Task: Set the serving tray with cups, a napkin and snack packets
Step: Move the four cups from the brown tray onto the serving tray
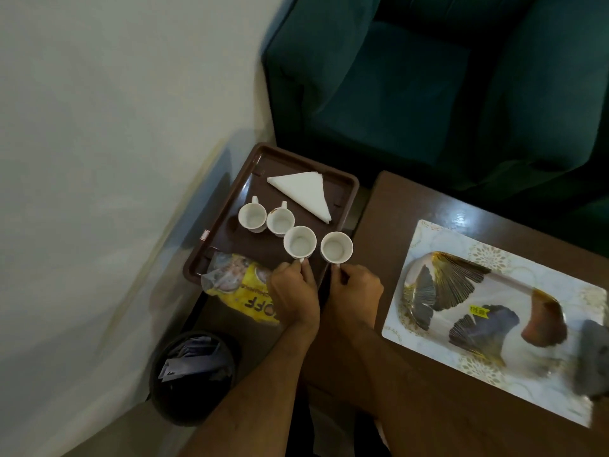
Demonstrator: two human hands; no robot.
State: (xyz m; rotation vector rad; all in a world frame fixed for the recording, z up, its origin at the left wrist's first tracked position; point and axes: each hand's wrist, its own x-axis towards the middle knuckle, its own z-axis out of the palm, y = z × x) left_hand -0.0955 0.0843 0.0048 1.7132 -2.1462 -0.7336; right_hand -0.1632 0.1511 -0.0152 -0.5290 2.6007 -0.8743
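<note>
A brown serving tray (342, 189) sits on a low dark table. On it lie a folded white napkin (304, 192) at the far end and two small white cups (252, 216) (280, 220) side by side. My left hand (291, 291) grips the handle of a third white cup (300, 242). My right hand (356, 288) grips the handle of a fourth white cup (336, 247) at the tray's right rim. A yellow snack packet (240, 285) lies at the tray's near left corner, partly under my left hand.
A second dark table (425, 199) to the right carries a patterned mat with a glossy leaf-print platter (468, 301). A dark waste bin (194, 377) with paper stands on the floor below left. A teal sofa (412, 94) fills the back. A pale wall is on the left.
</note>
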